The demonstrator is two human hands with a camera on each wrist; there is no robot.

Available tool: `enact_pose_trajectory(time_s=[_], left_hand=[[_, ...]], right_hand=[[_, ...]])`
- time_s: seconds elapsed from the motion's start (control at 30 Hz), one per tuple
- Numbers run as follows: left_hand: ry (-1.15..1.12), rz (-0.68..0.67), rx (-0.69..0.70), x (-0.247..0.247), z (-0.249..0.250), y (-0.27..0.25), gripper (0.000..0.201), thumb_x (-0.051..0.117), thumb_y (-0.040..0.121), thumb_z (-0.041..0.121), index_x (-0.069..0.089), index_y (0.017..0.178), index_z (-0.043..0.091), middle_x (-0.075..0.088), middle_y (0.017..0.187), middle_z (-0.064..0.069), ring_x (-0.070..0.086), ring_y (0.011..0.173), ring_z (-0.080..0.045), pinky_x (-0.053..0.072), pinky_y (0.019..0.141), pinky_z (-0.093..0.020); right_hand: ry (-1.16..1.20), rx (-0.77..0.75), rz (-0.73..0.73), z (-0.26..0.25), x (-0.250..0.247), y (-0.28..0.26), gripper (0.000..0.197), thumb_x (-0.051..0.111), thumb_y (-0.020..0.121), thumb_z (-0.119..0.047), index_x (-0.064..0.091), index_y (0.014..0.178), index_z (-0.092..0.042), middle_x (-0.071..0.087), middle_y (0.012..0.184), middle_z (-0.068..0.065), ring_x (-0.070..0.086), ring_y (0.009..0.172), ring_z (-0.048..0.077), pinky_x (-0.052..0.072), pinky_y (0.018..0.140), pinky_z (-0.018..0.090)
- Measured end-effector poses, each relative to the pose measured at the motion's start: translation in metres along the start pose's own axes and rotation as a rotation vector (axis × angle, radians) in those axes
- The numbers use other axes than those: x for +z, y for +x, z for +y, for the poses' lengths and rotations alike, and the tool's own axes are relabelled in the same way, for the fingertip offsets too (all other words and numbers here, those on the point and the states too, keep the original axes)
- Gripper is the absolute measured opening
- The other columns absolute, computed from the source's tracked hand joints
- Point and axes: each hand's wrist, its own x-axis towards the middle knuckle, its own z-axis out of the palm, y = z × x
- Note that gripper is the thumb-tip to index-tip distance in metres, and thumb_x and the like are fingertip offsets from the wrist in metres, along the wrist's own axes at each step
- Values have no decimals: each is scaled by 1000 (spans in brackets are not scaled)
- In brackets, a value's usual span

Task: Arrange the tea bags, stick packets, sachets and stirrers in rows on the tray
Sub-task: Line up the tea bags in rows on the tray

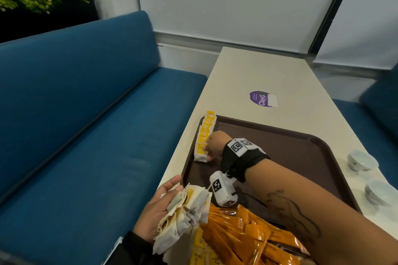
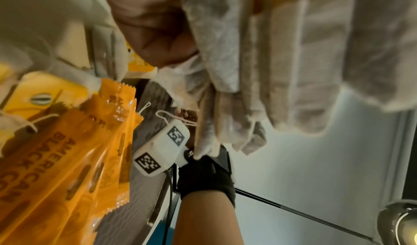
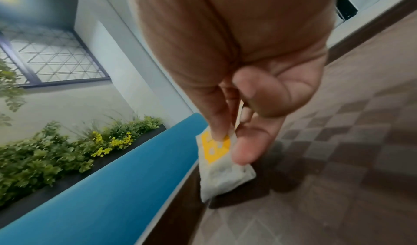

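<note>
A brown tray [image 1: 290, 157] lies on the cream table. Several tea bags with yellow tags [image 1: 204, 133] stand in a row along its left edge. My right hand [image 1: 210, 148] pinches the nearest tea bag [image 3: 223, 179] of that row by its yellow tag, low over the tray floor [image 3: 338, 141]. Just off the tray's near left corner, my left hand [image 1: 165, 196] holds a thick bundle of tea bags [image 1: 187, 208], which fills the left wrist view [image 2: 282, 70]. Orange stick packets [image 1: 243, 234] lie heaped at the tray's near end, beside yellow packets [image 1: 200, 247].
Two white cups [image 1: 361, 160] [image 1: 380, 191] stand on the table to the right of the tray. A purple sticker [image 1: 261, 98] marks the tabletop beyond it. A blue bench [image 1: 86, 114] runs along the left, and another blue seat [image 1: 377, 103] is at the right.
</note>
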Motion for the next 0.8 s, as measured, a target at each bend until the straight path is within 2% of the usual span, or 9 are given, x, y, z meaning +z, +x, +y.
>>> enact_pose_trajectory(time_s=[0.07,0.13,0.2,0.27,0.33,0.43,0.63,0.7,0.8], left_hand=[[-38,-3,24,-2,2,-1,20,49,92,10,61,105,19,68,83,-10,61,74,-22,48,69,-31],[-51,22,38,-6,1,-3,20,50,90,11,61,106,18,68,83,-11,60,77,-24,47,72,-33],[-79,22,35,-6,0,-5,21,51,89,11,61,106,17,68,75,-10,59,74,-24,46,72,-34],[-85,7,44,-5,0,-6,25,57,82,13,61,106,18,68,72,-10,60,71,-22,48,74,-35],[-91,7,54,-4,2,-6,36,61,71,18,62,107,18,68,76,-12,60,76,-25,45,83,-40],[-94,-9,76,-1,3,-4,32,59,73,18,62,106,18,68,81,-12,58,81,-26,43,84,-39],[-39,-44,110,14,-2,-7,40,62,67,24,62,106,18,65,104,-15,59,96,-30,38,102,-47],[-49,-42,101,21,-8,-7,39,61,70,21,61,108,16,66,105,-16,61,98,-32,41,100,-48],[-95,-30,81,30,-17,-9,35,63,72,20,61,106,16,65,111,-23,59,108,-40,40,102,-54]], right_hand=[[-320,-133,6,1,5,2,51,38,99,-43,38,142,-14,48,139,8,47,125,26,39,99,31],[-247,-124,32,3,5,9,49,41,99,-39,38,142,-17,51,135,6,48,124,24,38,97,28],[110,-38,-23,2,1,6,40,53,95,-28,51,132,-10,63,114,8,60,103,24,46,88,26],[198,-76,-16,4,-1,-3,20,63,90,-20,62,100,-2,64,85,11,63,74,24,54,74,31],[222,-130,23,5,-11,-25,17,64,89,-20,56,82,-6,57,74,9,55,59,19,47,52,27],[233,-208,-96,17,-25,-73,16,63,89,-26,56,86,-12,57,71,3,51,53,11,33,44,20],[431,-192,-425,51,-21,-157,42,66,75,-49,59,95,-12,68,93,9,65,73,17,43,45,20],[472,-161,-439,53,-13,-171,51,63,71,-53,55,102,-14,66,104,14,66,76,21,45,43,21],[523,-131,-333,54,1,-184,36,60,84,-47,52,104,-18,66,99,8,63,70,15,44,43,20]])
